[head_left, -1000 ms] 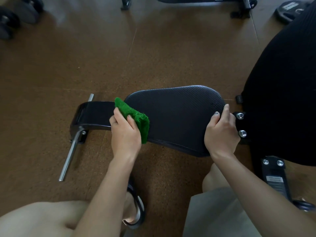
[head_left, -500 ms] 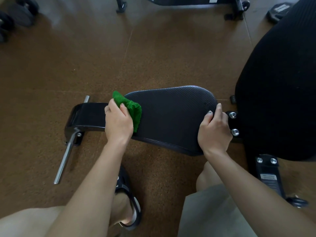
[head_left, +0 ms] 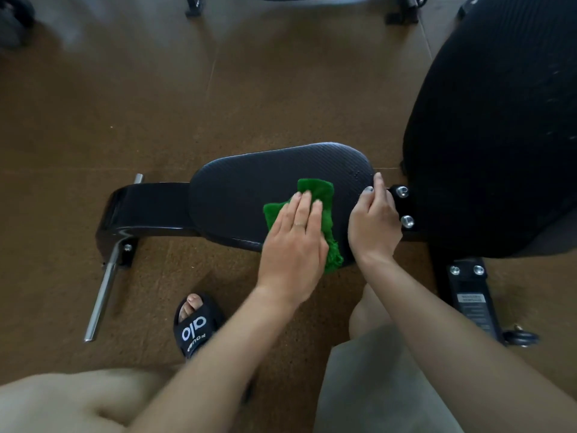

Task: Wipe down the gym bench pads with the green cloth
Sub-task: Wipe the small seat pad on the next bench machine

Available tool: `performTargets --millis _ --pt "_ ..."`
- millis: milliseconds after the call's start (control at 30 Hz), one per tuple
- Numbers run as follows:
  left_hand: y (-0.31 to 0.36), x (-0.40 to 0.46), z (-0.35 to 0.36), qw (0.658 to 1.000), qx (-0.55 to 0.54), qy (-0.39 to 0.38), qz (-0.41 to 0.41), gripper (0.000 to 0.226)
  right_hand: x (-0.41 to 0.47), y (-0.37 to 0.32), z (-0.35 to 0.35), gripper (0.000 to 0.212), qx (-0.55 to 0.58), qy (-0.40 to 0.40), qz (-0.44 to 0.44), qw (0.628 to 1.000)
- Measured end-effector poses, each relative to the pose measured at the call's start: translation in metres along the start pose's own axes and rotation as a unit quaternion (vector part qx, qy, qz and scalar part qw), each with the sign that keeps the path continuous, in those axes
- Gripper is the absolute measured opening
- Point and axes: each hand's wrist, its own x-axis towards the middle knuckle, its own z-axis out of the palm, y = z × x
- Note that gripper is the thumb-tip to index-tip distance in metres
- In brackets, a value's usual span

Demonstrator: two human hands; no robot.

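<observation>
Pressing green cloth flat, left hand outstretched.

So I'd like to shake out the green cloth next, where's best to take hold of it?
Probably the bunched end of the green cloth that hangs over the near edge of the seat pad. Pinch it from the near side, below the left hand, whose flat fingers cover the middle; that end is free and uncovered.
</observation>
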Motion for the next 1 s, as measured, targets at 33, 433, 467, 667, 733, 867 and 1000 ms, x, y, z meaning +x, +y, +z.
performTargets --millis 33,433,467,667,733,867,1000 --pt "-0.007 0.013 -0.006 0.999 0.013 -0.026 0.028 0.062 0.001 0.0 -0.001 0.051 0.006 -0.005 0.002 1.0" --pt "-0.016 -0.007 -0.016 0.989 0.051 -0.079 0.117 0.061 0.004 0.0 -0.013 0.052 0.189 -0.09 0.051 0.976" --pt "-0.012 0.005 -0.018 0.989 0.043 -0.084 0.115 0.062 0.007 0.001 -0.013 0.052 0.221 -0.097 0.066 0.968" --pt "0.013 0.097 -0.011 0.987 0.0 -0.128 0.102 0.061 0.012 0.009 -0.017 0.06 0.361 -0.145 0.142 0.91" --pt "0.017 0.116 -0.009 0.986 -0.004 -0.13 0.1 0.06 0.015 0.013 -0.021 0.042 0.383 -0.16 0.149 0.897" --pt "0.023 0.087 -0.015 0.986 0.012 -0.133 0.099 0.061 0.007 0.017 -0.028 0.04 0.416 -0.182 0.157 0.877" --pt "0.02 0.032 -0.026 0.982 0.027 -0.147 0.116 0.061 0.002 0.017 -0.029 0.05 0.428 -0.199 0.17 0.865"
